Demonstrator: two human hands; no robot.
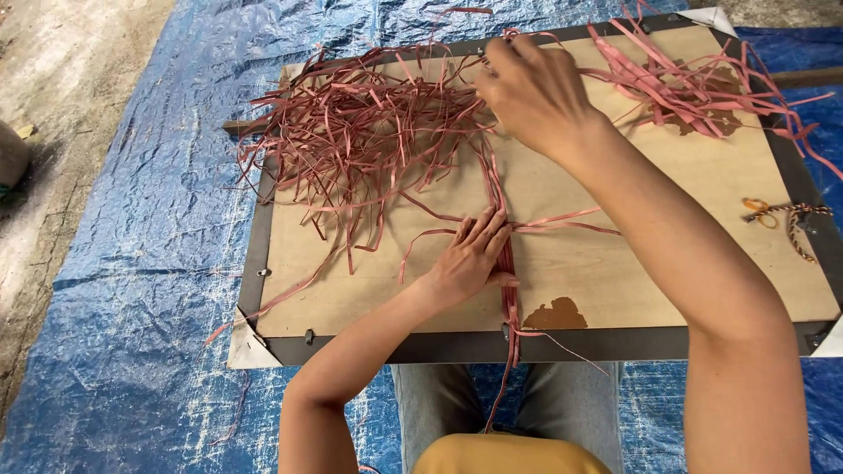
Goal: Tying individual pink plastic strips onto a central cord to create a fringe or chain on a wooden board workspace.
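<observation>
Left hand (474, 254) flat, fingers open, pins long reddish strip bundle (507, 263) running near-to-far on wooden board (667, 263); right hand (536, 92) w/ fingers closed grips its far-edge strands.

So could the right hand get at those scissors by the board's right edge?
Probably yes. The scissors lie in the open on the board, and nothing sits between them and the right hand, now up among the pink strips.

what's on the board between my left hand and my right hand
In the head view, a bundle of pinkish-red strips runs along the board from the left hand up to the right hand.
</observation>
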